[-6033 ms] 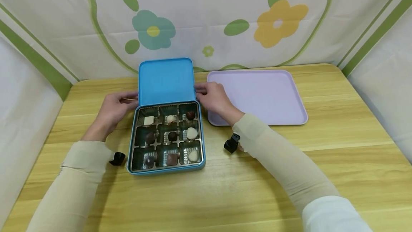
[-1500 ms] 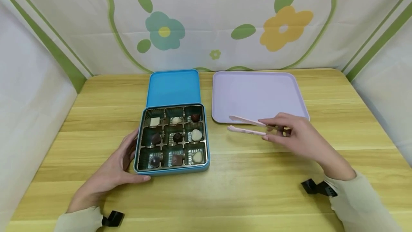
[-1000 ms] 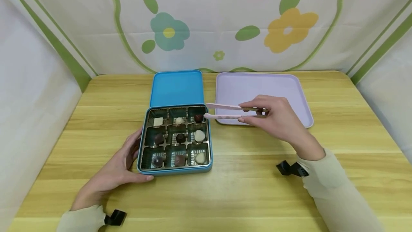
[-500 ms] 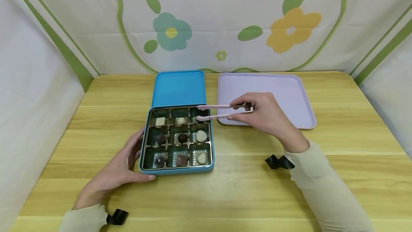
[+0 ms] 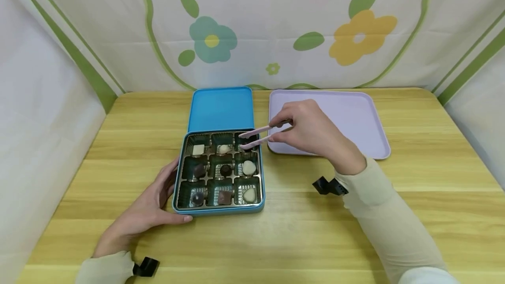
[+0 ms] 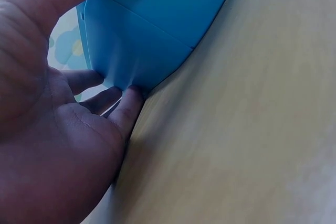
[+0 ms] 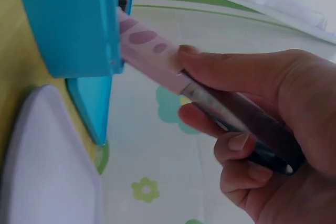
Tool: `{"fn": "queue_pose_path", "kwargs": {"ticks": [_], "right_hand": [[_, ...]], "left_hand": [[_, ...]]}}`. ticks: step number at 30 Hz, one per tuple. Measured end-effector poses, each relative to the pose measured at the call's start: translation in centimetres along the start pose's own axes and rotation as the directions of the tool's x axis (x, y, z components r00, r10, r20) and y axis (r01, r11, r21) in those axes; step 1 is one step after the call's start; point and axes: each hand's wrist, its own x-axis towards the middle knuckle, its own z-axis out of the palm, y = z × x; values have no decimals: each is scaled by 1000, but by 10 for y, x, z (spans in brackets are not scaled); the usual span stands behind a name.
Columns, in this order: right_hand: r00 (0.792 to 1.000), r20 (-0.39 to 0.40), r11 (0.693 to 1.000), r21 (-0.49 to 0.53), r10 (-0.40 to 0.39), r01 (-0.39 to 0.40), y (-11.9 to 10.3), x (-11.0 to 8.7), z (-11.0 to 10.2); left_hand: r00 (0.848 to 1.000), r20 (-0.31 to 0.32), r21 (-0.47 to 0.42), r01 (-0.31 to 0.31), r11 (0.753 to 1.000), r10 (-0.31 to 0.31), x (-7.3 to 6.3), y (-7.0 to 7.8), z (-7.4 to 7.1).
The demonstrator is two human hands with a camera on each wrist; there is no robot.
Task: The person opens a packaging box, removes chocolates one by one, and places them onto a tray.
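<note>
A blue tin point(image 5: 232, 211) of assorted chocolates stands on the table, its gold insert split into several compartments with one piece in each. My left hand point(image 5: 144, 209) holds the tin's near left corner, thumb along the front wall and fingertips against the left side point(image 6: 131, 51). In my right hand point(image 5: 305, 128) I grip pink-tipped tongs point(image 5: 255, 142) between thumb and fingers. Their two tips, spread apart, reach into the far right compartment around a dark chocolate, which they partly hide. White chocolates point(image 5: 249, 168) sit in the two compartments nearer me on that side.
The blue lid point(image 5: 221, 108) lies directly behind the tin. To the right is a lilac tray point(image 5: 351, 117), partly under my right hand and forearm in the head view. A flower-printed cloth point(image 5: 252, 21) rises behind the table's far edge.
The right hand has picked up the tongs and carried them leftward from beside the tray into the far right compartment. Earlier both hands were at the lid; the left has since moved to the tin's corner.
</note>
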Motion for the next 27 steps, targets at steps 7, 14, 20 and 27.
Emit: {"fn": "queue_pose_path", "kwargs": {"ticks": [7,14,20,27], "right_hand": [[993,118,991,-131,-24,40,-20,11,0],[999,36,999,-8,37,-36,0,-2,4],[991,-3,984,123,133,-131,13,-9,10],[978,6,958,199,207,-204,22,-12,12]], "left_hand": [[1000,3,0,-3,1000,3,3,-1,1],[1000,1,-3,30,1000,-30,3,1,2],[1000,-2,3,17,1000,-17,3,1,-1],[1000,12,-5,-4,1000,4,4,-3,-2]]}}
